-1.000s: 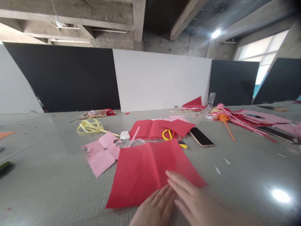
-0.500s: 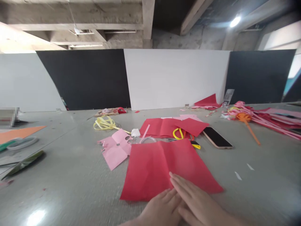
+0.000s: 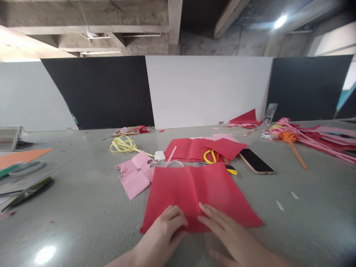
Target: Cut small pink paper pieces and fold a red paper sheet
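A red sheet of paper [image 3: 178, 185] with a crease down its middle lies in front of me, its near edge slightly lifted at the left corner. My left hand [image 3: 167, 231] is at the near edge, fingers curled over the paper and thumb below, closed on that edge. Flat on the right half rests my right hand [image 3: 225, 230], open, fingers stretched toward the crease. Just past the sheet are a roll of clear tape [image 3: 175, 163], scissors with yellow handles [image 3: 210, 156] partly covered by red paper, and a pink cut-out paper [image 3: 138, 172].
More red paper [image 3: 183, 148] lies behind the sheet. To its right is a phone [image 3: 257, 161], with an orange stemmed paper flower [image 3: 288, 138] and pink strips beyond. A yellow ribbon [image 3: 122, 144] sits at back left; green-handled scissors [image 3: 23, 168] lie far left. Panels stand behind.
My hands were together over the near edge. The left hand has moved left and curled its fingers; the right stays near the crease. The sheet's near edge is slightly raised.
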`<state>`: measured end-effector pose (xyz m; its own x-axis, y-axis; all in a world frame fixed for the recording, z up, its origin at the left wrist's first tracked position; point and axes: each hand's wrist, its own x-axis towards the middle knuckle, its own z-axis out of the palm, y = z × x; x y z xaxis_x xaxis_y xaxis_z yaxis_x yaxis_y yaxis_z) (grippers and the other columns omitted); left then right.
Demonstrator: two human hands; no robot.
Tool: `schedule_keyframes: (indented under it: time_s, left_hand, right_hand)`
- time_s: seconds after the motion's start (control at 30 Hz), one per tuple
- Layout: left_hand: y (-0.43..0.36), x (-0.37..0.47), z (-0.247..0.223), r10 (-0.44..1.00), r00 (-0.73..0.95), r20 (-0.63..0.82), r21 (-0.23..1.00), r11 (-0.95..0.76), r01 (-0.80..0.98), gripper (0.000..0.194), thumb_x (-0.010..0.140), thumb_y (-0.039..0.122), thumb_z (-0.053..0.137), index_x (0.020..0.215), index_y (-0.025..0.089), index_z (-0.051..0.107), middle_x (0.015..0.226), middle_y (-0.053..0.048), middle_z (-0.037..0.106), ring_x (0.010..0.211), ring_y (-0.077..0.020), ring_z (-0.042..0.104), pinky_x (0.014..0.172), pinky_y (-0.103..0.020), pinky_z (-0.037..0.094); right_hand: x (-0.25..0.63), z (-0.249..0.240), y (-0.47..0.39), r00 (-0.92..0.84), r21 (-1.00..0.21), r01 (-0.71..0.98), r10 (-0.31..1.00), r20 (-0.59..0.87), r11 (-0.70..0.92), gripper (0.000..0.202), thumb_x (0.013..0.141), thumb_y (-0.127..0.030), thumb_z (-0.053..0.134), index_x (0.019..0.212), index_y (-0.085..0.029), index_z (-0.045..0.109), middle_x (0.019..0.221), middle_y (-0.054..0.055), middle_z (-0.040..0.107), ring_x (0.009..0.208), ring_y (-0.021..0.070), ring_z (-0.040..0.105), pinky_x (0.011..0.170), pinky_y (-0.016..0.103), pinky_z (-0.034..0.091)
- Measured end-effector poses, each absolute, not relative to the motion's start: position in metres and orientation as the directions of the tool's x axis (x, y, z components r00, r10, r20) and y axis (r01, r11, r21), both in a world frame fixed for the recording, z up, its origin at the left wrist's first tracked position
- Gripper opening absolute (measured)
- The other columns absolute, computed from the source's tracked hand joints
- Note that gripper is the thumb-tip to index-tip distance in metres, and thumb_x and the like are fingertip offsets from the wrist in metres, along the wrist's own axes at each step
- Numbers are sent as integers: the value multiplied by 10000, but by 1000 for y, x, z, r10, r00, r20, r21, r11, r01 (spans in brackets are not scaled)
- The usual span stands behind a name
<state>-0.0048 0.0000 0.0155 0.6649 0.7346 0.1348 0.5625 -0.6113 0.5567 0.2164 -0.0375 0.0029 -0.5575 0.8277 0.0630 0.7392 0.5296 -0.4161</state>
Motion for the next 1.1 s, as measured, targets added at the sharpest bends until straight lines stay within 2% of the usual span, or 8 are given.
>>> schedule_keyframes:
  time_s: [0.17,0.23,0.33,0.4,0.57,0.67,0.97,1.1]
  left_hand:
    - [9,-14,18,820,572,12,543,-486,685,72,732,120,558,732,188,584,777,16,566,760,-146,513,686,-222,380]
    - [14,-17,22,837,543,-65,543,-427,723,55,699,146,578,736,184,592,719,24,570,690,-140,505,621,-208,368]
    - [20,-19,27,823,553,-128,551,-405,730,47,663,160,586,694,177,617,658,33,572,611,-124,494,563,-189,351]
    - [23,-19,31,810,566,-156,558,-400,727,54,662,173,577,652,174,630,634,37,573,593,-117,494,549,-179,342]
    - [27,-18,34,788,584,-194,564,-398,724,122,676,204,542,639,169,653,589,40,570,577,-113,494,533,-174,325]
    - [27,-17,35,794,571,-207,554,-386,738,138,666,220,537,638,165,660,574,34,567,564,-116,493,518,-179,319]
    - [29,-13,37,825,499,-264,493,-329,805,154,608,232,534,637,175,674,566,17,585,555,-137,518,486,-195,324]
    - [31,-11,37,834,464,-298,454,-303,838,151,582,231,528,605,181,668,539,16,570,539,-141,514,462,-199,316]
  right_hand:
    - [211,8,-38,-446,-488,765,892,70,421,293,849,-305,448,1091,-191,567,1370,71,362,1243,233,331,1002,406,336]
    - [209,5,-36,-401,-533,749,910,107,393,252,844,-253,450,1061,-188,561,1322,80,432,1208,212,385,990,378,356]
    - [206,-2,-33,-340,-606,704,925,170,370,348,823,-163,450,1170,-190,472,1103,70,589,1071,171,510,933,335,411]
    - [204,-6,-30,-299,-633,689,934,196,353,364,810,-125,448,1166,-195,471,987,48,625,1004,164,547,899,325,432]
    - [202,-8,-26,-233,-632,710,950,207,312,166,786,-119,465,845,-197,599,1080,55,611,1018,182,546,881,331,430]
    - [202,-7,-26,-205,-640,715,959,195,283,134,775,-134,485,771,-198,603,1111,53,606,1022,187,548,874,336,432]
    - [203,-9,-24,-161,-674,697,970,183,243,104,731,-133,537,740,-198,618,989,55,644,968,182,569,867,327,425]
    - [203,-9,-24,-144,-687,685,969,200,244,224,712,-92,538,896,-205,597,957,40,630,947,173,565,867,325,425]
